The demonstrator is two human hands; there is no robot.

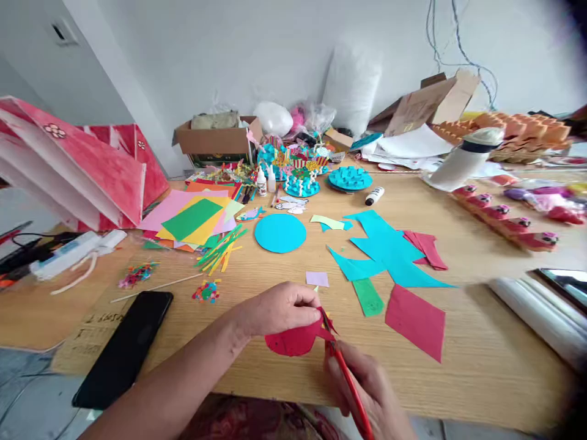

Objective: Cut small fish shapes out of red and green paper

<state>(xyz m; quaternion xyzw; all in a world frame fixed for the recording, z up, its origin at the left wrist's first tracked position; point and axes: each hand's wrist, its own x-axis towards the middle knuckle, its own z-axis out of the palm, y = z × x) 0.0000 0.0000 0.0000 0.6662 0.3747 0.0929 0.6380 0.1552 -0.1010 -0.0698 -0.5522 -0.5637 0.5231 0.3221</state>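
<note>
My left hand (287, 308) pinches a piece of red paper (291, 342) with a rounded lower edge, held just above the front of the table. In my right hand (367, 382) is a pair of scissors with red handles (351, 385). The dark blades lie against the right edge of the red paper, where a narrow strip hangs partly cut. Part of the paper is hidden under my left fingers. Beyond my hands lies a small lilac paper rectangle (317, 278). A green paper piece (368, 297) and a red paper square (415, 321) rest to the right.
A blue paper circle (280, 233) and blue offcuts (394, 250) lie mid-table. Stacked coloured sheets (192, 220) and a black phone (123, 348) are on the left. Glue bottles (262, 182) stand near blue decorated crafts (300, 183). An egg-carton strip (504, 217) sits right.
</note>
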